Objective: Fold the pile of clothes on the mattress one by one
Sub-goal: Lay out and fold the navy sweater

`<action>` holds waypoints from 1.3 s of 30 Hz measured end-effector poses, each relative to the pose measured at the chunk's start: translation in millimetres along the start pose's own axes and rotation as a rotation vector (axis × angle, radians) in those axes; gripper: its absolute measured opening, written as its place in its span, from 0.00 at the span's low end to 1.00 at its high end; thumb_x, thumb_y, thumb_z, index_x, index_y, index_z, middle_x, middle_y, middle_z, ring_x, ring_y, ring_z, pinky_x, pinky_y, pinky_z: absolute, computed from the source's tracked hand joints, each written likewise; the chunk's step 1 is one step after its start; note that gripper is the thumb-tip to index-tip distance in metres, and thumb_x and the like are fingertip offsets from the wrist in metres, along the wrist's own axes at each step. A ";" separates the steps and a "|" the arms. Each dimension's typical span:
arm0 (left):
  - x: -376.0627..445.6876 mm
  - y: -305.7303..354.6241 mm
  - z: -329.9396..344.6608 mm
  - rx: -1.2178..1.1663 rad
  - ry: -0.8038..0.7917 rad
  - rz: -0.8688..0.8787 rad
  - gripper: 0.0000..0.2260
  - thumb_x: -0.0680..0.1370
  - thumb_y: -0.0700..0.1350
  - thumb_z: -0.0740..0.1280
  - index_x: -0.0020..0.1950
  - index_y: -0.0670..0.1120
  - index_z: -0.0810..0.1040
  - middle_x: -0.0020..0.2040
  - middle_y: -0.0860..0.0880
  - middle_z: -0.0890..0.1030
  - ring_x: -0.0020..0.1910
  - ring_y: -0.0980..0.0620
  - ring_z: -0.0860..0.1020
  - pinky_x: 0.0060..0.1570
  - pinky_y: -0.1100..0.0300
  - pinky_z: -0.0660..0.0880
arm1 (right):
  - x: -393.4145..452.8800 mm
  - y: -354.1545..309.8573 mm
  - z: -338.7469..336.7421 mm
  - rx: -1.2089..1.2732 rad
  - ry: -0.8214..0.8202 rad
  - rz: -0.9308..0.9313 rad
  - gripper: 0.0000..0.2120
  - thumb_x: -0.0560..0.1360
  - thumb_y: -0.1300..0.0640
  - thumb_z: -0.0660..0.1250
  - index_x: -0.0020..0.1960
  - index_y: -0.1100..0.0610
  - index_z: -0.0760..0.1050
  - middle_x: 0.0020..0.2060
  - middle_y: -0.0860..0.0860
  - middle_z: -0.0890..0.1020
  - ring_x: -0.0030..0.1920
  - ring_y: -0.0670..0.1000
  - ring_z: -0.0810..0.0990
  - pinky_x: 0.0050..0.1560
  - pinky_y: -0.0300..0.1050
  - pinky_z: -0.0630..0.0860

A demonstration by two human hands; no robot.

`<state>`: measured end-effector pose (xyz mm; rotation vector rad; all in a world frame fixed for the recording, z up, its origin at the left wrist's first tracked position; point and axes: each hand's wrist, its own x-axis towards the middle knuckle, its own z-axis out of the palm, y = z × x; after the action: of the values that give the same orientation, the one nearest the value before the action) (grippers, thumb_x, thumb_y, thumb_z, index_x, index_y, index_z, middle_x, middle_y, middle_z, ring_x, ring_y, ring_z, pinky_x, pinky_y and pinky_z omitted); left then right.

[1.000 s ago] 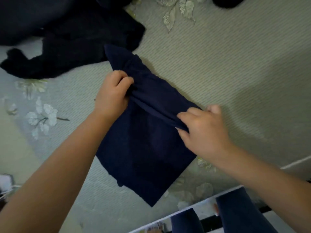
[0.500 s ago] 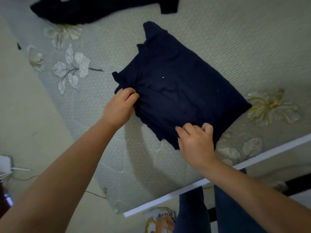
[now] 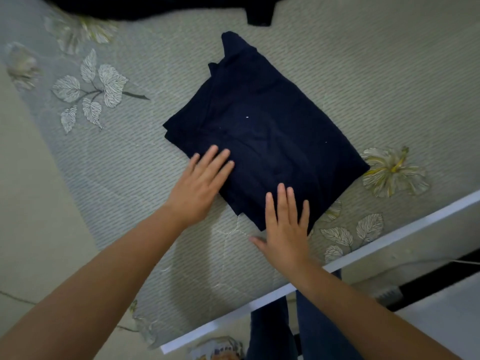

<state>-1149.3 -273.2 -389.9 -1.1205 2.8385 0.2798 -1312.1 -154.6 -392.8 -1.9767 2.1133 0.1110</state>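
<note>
A folded navy garment (image 3: 267,131) lies flat on the pale green mattress (image 3: 376,81), forming a rough rectangle turned diagonally. My left hand (image 3: 200,185) lies flat with straight fingers on the garment's near left edge. Flat too, my right hand (image 3: 285,224) has its fingertips on the near corner of the cloth and its palm on the mattress. Neither hand grips the fabric. More dark clothes (image 3: 145,6) lie at the top edge of the view, mostly cut off.
The mattress has a white front edge (image 3: 363,255) running diagonally at the lower right, with my jeans-clad legs (image 3: 306,331) below it. Leaf and flower prints (image 3: 392,170) mark the cover. A pale floor (image 3: 31,203) lies to the left.
Both hands have let go of the navy garment's near edge and opened flat on it. The garment now lies folded on the mattress.
</note>
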 end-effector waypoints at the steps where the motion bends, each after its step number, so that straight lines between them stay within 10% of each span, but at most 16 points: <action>1: 1.3 6.2 4.0 -0.019 -0.056 0.024 0.35 0.65 0.30 0.70 0.71 0.38 0.61 0.71 0.38 0.63 0.70 0.34 0.59 0.64 0.39 0.61 | 0.3 -0.6 3.5 -0.018 -0.027 0.017 0.46 0.51 0.39 0.79 0.62 0.65 0.73 0.60 0.64 0.75 0.60 0.63 0.75 0.53 0.67 0.71; 4: 1.8 13.9 24.5 -0.035 -0.258 -0.068 0.34 0.77 0.37 0.57 0.68 0.45 0.31 0.73 0.49 0.36 0.71 0.46 0.32 0.71 0.49 0.41 | 3.8 -1.0 14.3 -0.052 -0.032 0.049 0.40 0.57 0.39 0.76 0.59 0.64 0.76 0.60 0.63 0.76 0.59 0.61 0.77 0.52 0.65 0.73; 16: 16.8 34.5 4.5 0.010 -0.314 -0.255 0.31 0.81 0.49 0.54 0.71 0.47 0.32 0.76 0.47 0.40 0.75 0.50 0.40 0.71 0.50 0.38 | 24.1 26.0 -29.9 -0.050 0.205 -0.155 0.22 0.47 0.59 0.81 0.40 0.62 0.83 0.37 0.55 0.85 0.37 0.49 0.84 0.45 0.46 0.81; 20: 31.6 61.0 -19.2 -0.093 -0.126 -0.291 0.28 0.76 0.39 0.65 0.73 0.43 0.56 0.74 0.43 0.60 0.73 0.44 0.58 0.70 0.45 0.55 | 16.5 53.1 -62.9 0.004 0.264 -0.165 0.23 0.47 0.65 0.80 0.42 0.64 0.83 0.39 0.59 0.85 0.39 0.53 0.85 0.40 0.46 0.81; 23: 46.6 84.9 -44.8 -0.054 0.036 -0.136 0.29 0.55 0.29 0.78 0.55 0.34 0.78 0.53 0.37 0.81 0.51 0.38 0.80 0.47 0.39 0.75 | 8.9 88.6 -91.0 -0.010 0.302 -0.176 0.25 0.46 0.68 0.80 0.43 0.66 0.82 0.41 0.60 0.84 0.42 0.55 0.84 0.40 0.48 0.81; 28: 88.2 127.2 -113.6 0.029 0.095 -0.020 0.26 0.51 0.25 0.76 0.49 0.30 0.79 0.47 0.35 0.82 0.44 0.38 0.82 0.35 0.41 0.77 | -0.9 151.2 -146.7 0.028 0.362 -0.200 0.29 0.43 0.71 0.80 0.44 0.67 0.82 0.41 0.61 0.84 0.41 0.55 0.84 0.36 0.44 0.80; 33: 158.1 190.3 -183.0 0.122 0.113 0.079 0.21 0.62 0.29 0.67 0.55 0.29 0.76 0.54 0.32 0.78 0.52 0.38 0.80 0.47 0.46 0.77 | -3.8 231.5 -209.5 -0.026 0.475 -0.152 0.27 0.47 0.72 0.79 0.46 0.70 0.80 0.44 0.64 0.83 0.43 0.59 0.84 0.42 0.52 0.80; 35: 192.6 223.8 -201.8 0.139 0.024 0.097 0.24 0.75 0.31 0.58 0.71 0.32 0.57 0.71 0.33 0.60 0.71 0.41 0.62 0.70 0.55 0.57 | -10.4 271.4 -235.0 -0.051 0.500 -0.111 0.27 0.48 0.70 0.80 0.46 0.69 0.80 0.44 0.63 0.83 0.44 0.58 0.84 0.42 0.51 0.81; 39: 266.1 296.5 -241.4 0.140 -0.022 0.098 0.25 0.80 0.35 0.49 0.75 0.41 0.41 0.76 0.44 0.43 0.75 0.49 0.43 0.70 0.60 0.36 | -25.4 360.2 -286.2 -0.072 0.551 -0.035 0.28 0.47 0.67 0.81 0.46 0.68 0.81 0.42 0.62 0.84 0.42 0.56 0.84 0.41 0.48 0.81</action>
<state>-1547.3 -286.4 -148.2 -0.9473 2.8468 0.0971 -1703.7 -164.7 -150.2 -2.2828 2.4114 -0.4180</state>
